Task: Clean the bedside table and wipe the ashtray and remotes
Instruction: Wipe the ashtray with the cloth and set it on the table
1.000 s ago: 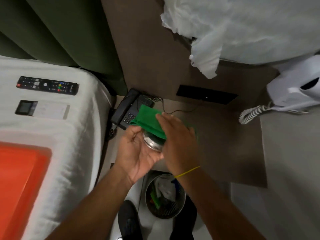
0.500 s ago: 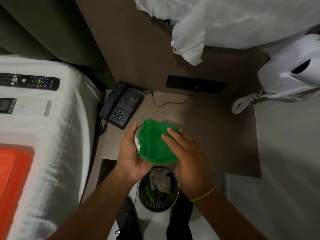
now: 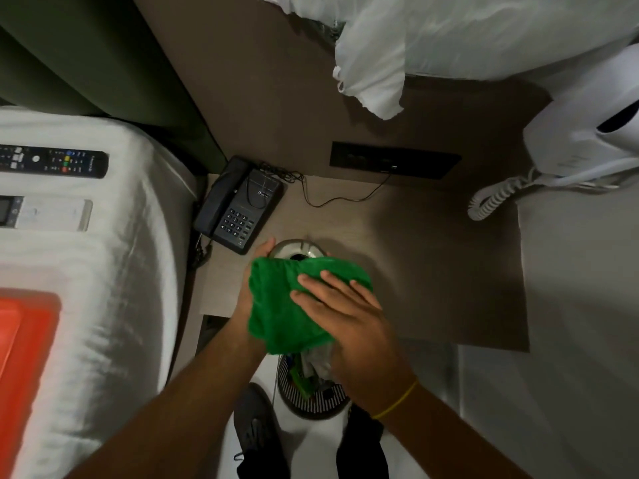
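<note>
A round metal ashtray [image 3: 297, 247] is held over the front of the brown bedside table [image 3: 432, 264] by my left hand [image 3: 250, 295], which cups it from the left and below. A green cloth [image 3: 283, 305] covers most of the ashtray. My right hand [image 3: 349, 316] presses the cloth onto it from above, fingers spread flat. On the white bed at the left lie a black TV remote [image 3: 52, 162] and a white remote with a small screen [image 3: 41, 212].
A dark desk phone [image 3: 238, 205] sits at the table's back left corner, its cord trailing right. A black socket panel [image 3: 394, 160] is on the wall. A white wall phone [image 3: 584, 140] hangs at right. A mesh waste bin [image 3: 311, 392] with litter stands below. An orange tray [image 3: 24, 357] lies on the bed.
The cloth has slid down over the ashtray toward me, so the far rim now shows. Both hands moved slightly lower over the table's front edge.
</note>
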Available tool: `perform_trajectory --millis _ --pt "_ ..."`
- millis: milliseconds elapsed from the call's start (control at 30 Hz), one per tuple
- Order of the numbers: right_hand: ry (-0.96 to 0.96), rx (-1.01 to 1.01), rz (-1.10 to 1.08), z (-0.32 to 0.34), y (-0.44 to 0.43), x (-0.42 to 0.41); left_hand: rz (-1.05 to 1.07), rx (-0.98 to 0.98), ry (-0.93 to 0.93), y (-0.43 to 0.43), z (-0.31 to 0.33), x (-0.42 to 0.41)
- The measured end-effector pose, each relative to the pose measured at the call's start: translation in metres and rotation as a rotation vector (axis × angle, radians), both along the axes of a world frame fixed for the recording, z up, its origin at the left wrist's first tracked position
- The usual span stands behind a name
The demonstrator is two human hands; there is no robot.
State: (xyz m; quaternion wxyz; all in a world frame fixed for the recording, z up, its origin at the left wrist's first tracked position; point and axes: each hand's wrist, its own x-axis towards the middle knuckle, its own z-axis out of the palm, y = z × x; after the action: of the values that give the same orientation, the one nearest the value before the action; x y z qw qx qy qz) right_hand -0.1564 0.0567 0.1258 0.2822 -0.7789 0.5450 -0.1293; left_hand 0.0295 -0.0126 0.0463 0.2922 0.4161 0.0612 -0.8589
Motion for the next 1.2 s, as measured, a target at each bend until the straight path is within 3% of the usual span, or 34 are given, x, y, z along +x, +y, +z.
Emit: perform_trajectory --millis 100,267,400,533,600,667,833,1000,1100,1200 --pt "-0.002 0.036 -0.076 -0.014 -0.011 -0.024 0.036 -0.025 -0.023 -0.001 0.031 -0.031" --pt "-0.121 0.108 -0.315 -0.025 -0.056 -0.007 0.095 -0.008 -0.146 0.001 0.027 -0.06" --pt "-0.107 0.081 -0.134 -0.017 -0.055 0.012 0.192 -0.092 -0.092 -0.006 0.012 -0.053" --pt "-0.179 0.167 0.026 -0.029 -0.035 -0.019 0.088 -0.021 -0.301 -0.014 -0.003 -0.032" --pt "-0.219 0.29 0.058 -0.038 -0.032 -0.044 0.032 0.06 -0.313 -0.027 -0.009 -0.039" --pt "-0.31 0.442 -0.032 -0.043 -0.029 -0.07 0.039 0.103 -0.322 -0.04 -0.017 -0.049" --pt "-0.473 0.7 -0.304 -0.06 -0.021 -0.11 -0.028 -0.029 -0.656 -0.065 -0.062 -0.058" --pt "-0.608 0.739 -0.487 -0.088 -0.024 -0.111 -0.221 -0.123 -0.877 -0.07 -0.107 -0.061" --pt "-0.655 0.811 -0.58 -0.106 -0.024 -0.108 -0.295 -0.186 -0.983 -0.069 -0.178 -0.046" --pt "-0.646 0.867 -0.715 -0.122 -0.026 -0.1 -0.312 -0.225 -1.072 -0.07 -0.156 -0.055"
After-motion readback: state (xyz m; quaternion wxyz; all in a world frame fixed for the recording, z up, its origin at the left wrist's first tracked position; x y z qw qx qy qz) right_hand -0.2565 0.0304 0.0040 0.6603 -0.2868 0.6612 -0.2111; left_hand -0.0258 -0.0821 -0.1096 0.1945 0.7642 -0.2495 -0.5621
